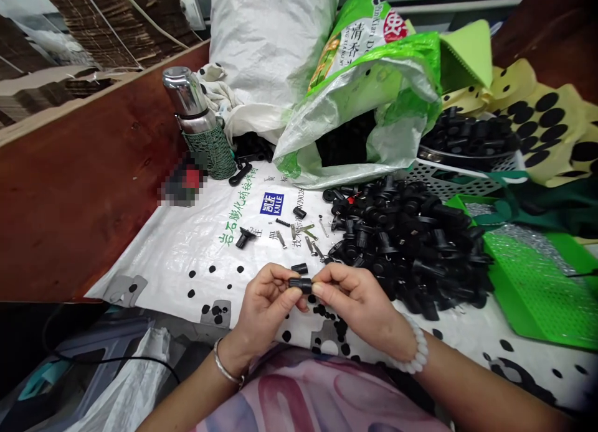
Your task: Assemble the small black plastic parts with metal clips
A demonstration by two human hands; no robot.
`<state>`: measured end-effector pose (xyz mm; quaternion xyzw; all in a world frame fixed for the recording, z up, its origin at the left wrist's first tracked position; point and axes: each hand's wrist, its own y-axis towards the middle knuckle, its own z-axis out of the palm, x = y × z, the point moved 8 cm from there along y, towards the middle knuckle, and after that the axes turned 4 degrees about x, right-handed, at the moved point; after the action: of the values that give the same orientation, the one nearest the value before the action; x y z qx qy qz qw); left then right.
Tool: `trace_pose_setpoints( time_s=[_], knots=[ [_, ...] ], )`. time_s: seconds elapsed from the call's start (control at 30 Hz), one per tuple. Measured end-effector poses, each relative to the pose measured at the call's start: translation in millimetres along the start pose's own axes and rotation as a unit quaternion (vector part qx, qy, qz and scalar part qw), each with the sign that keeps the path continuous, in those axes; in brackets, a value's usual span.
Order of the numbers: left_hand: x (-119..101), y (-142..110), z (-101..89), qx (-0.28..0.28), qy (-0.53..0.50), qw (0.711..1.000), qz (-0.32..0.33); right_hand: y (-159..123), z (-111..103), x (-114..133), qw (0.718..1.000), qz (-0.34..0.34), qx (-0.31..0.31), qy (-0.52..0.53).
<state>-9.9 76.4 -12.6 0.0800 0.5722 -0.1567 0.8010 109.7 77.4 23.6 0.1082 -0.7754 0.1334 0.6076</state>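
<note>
Left hand (264, 310) and right hand (357, 298) pinch one black fitting (300, 285) (fingertips (318, 289) pressed on it)

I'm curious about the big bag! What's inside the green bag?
Black pieces show in the mouth of the green woven bag; anything deeper is covered by the bag.

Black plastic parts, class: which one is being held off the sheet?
The black cylindrical part pinched between the left hand and right hand; the others lie untouched.
</note>
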Motion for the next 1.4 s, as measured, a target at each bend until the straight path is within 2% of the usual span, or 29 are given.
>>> trace_pose_setpoints(
  time_s=[0.1, 0.2, 0.27, 0.33, 0.43, 0.53, 0.63, 0.83, 0.97, 1.07, 1.13, 1.3, 1.4],
  knots=[
    [6, 3, -5.3, -0.005, -0.051, 0.998, -0.022, 4, -4, 6, 0.999, 0.002, 0.020, -0.037],
    [4, 4, -16.8, -0.031, -0.073, 0.996, -0.032, 5, -31, 19, 0.996, -0.024, -0.031, -0.083],
    [-3, 3, -31.5, -0.069, -0.030, 0.997, -0.028, 1, -56, 24, 0.989, -0.035, -0.086, -0.116],
    [-13, 1, -51.3, -0.123, 0.082, 0.989, -0.011, -6, -82, 25, 0.975, -0.036, -0.145, -0.166],
    [-29, -1, -75.3, -0.185, 0.291, 0.939, 0.018, -21, -111, 22, 0.947, -0.033, -0.215, -0.238],
    [-33, 3, -80.9, -0.171, 0.467, 0.867, 0.035, -38, -129, 21, 0.923, -0.036, -0.260, -0.280],
    [-32, 6, -80.8, -0.161, 0.565, 0.809, 0.036, -58, -145, 27, 0.905, -0.042, -0.322, -0.276],
    [-34, 5, -82.1, -0.179, 0.590, 0.787, 0.023, -95, -174, 35, 0.861, -0.061, -0.437, -0.252],
    [-52, 9, -70.6, -0.193, 0.619, 0.758, 0.074, -115, -188, 25, 0.842, -0.054, -0.481, -0.237],
    [-65, 26, -45.0, -0.144, 0.630, 0.751, 0.132, -120, -192, 15, 0.834, -0.029, -0.493, -0.246],
    [-69, 45, -26.5, -0.107, 0.648, 0.738, 0.155, -118, -191, 10, 0.841, -0.028, -0.480, -0.249],
    [-54, 99, 14.9, 0.041, 0.739, 0.649, 0.174, -98, -188, 15, 0.866, -0.069, -0.410, -0.279],
    [-37, 121, 21.2, 0.088, 0.757, 0.626, 0.163, -85, -197, 21, 0.860, -0.077, -0.385, -0.325]
  ],
)
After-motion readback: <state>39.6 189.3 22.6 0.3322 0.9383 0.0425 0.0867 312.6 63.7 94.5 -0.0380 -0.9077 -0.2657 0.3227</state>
